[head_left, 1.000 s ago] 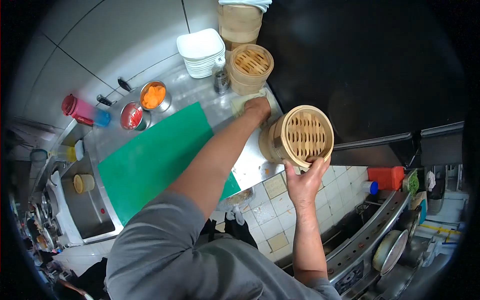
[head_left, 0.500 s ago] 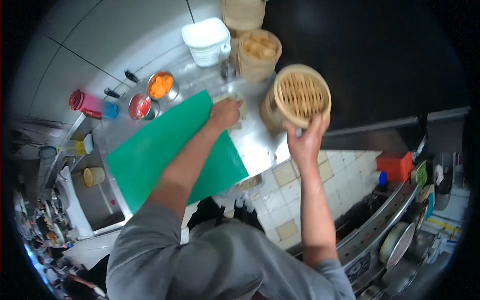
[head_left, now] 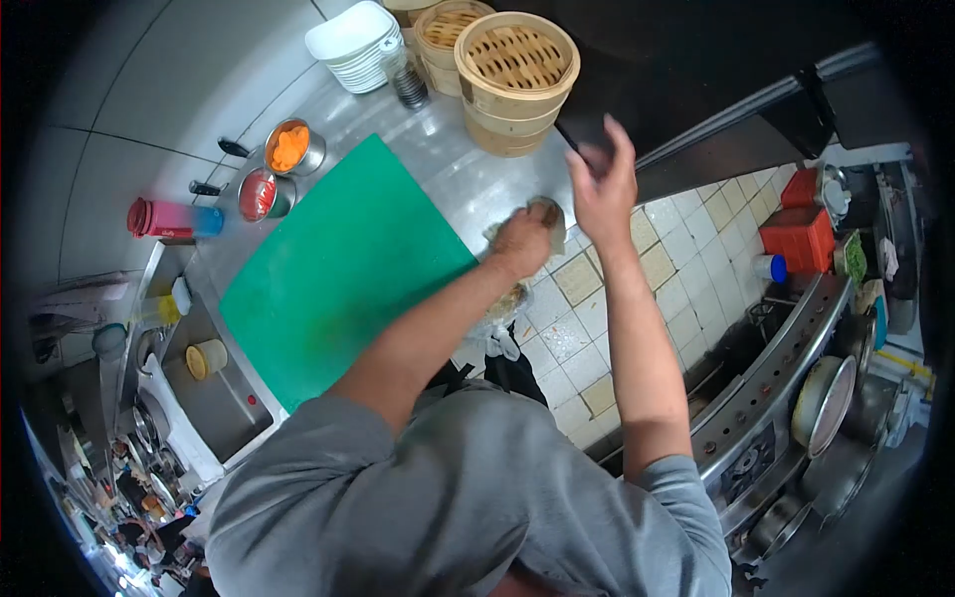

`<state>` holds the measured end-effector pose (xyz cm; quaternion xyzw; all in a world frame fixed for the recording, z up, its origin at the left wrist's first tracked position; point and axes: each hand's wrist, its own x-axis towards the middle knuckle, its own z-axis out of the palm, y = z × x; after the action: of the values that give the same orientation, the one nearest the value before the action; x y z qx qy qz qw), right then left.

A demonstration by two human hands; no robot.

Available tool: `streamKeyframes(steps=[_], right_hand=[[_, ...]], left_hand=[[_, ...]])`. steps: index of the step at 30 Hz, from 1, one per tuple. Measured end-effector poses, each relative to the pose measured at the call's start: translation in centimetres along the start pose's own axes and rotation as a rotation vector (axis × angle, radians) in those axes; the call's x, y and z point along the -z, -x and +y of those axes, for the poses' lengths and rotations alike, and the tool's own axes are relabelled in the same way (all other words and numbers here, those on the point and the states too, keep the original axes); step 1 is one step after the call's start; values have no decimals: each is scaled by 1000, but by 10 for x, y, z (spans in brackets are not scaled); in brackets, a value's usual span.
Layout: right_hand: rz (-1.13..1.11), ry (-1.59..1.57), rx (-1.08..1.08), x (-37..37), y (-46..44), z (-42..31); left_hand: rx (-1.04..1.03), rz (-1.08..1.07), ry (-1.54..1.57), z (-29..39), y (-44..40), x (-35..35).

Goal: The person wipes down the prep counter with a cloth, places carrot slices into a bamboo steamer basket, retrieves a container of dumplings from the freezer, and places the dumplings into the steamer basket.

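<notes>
The left hand (head_left: 524, 242) is closed over a pale, crumpled cloth (head_left: 556, 227) at the front edge of the grey steel desk (head_left: 453, 149); the right hand (head_left: 605, 194) hangs open and empty near it. The wiping looks partway through, with the cloth not yet laid aside. Left to right come a pink-and-blue plastic bottle (head_left: 174, 218), two round steel bowls (head_left: 316, 149) of red strips (head_left: 259, 194) and orange slices (head_left: 289, 148), a large green rectangular board (head_left: 348, 269) that limits the wiping space, and a round, tan bamboo steamer (head_left: 515, 109) towards the back

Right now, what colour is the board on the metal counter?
The board is green; the head view shows it.
</notes>
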<state>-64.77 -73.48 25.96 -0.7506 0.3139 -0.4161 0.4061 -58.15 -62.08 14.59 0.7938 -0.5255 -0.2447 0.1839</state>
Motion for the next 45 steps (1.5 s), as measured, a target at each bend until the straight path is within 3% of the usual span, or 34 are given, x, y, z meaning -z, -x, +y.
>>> streamKeyframes(steps=[2, 5, 6, 7, 8, 9, 10, 11, 12, 14, 16, 17, 18, 20, 22, 23, 24, 25, 28, 30, 38, 41, 45], right_hand=[[29, 133, -127, 30, 56, 50], [-19, -145, -749, 50, 138, 95], [181, -502, -830, 42, 151, 79], [177, -597, -852, 41, 156, 74], [172, -692, -871, 40, 156, 71], [170, -703, -866, 41, 150, 71], [124, -402, -743, 43, 138, 69], [79, -108, -609, 43, 122, 67], [73, -126, -598, 43, 102, 65], [-76, 36, -224, 29, 57, 60], [-288, 312, -198, 8, 11, 62], [-349, 652, -153, -4, 4, 57], [-369, 633, -147, -18, 1, 63], [-568, 917, 49, -45, 15, 96], [-583, 816, 44, -79, 46, 117], [-508, 648, -153, -91, 54, 79], [-602, 679, 257, -108, 69, 101], [-705, 640, 264, -119, 65, 79], [-628, 500, 418, -167, 49, 71], [-830, 419, 451, -178, 38, 53], [-832, 431, 551, -46, 144, 77], [-748, 416, 556, -18, 179, 80], [-499, 538, 614, -16, 210, 102]], left_hand=[[-118, -33, -80, 11, -6, -11], [-55, -83, 443, 26, -4, -30], [9, -129, 560, 45, 8, -17], [24, -163, 757, 48, 13, -37], [-130, -73, 766, 51, 20, -36], [-39, -185, 927, 46, 18, -28], [55, -296, 1084, 33, 14, -21], [150, -61, 1246, 17, 10, -14], [244, 190, 1395, 0, 3, -5], [550, 533, 1499, -12, -16, 64], [386, 415, 1602, -39, -43, 82], [398, 452, 1593, -47, -47, 93], [452, 377, 1640, -53, -50, 102], [554, 283, 1692, -57, -27, 109], [434, 376, 1377, -70, 22, 136], [413, 458, 1303, -79, 52, 146], [392, 532, 1222, -87, 89, 155], [433, 583, 1200, -96, 122, 164], [522, 724, 1149, -111, 212, 168], [567, 800, 1060, -116, 260, 163], [787, 1219, 842, -181, 495, 135], [806, 1379, 866, -210, 565, 112], [762, 1370, 870, -231, 625, 82]])
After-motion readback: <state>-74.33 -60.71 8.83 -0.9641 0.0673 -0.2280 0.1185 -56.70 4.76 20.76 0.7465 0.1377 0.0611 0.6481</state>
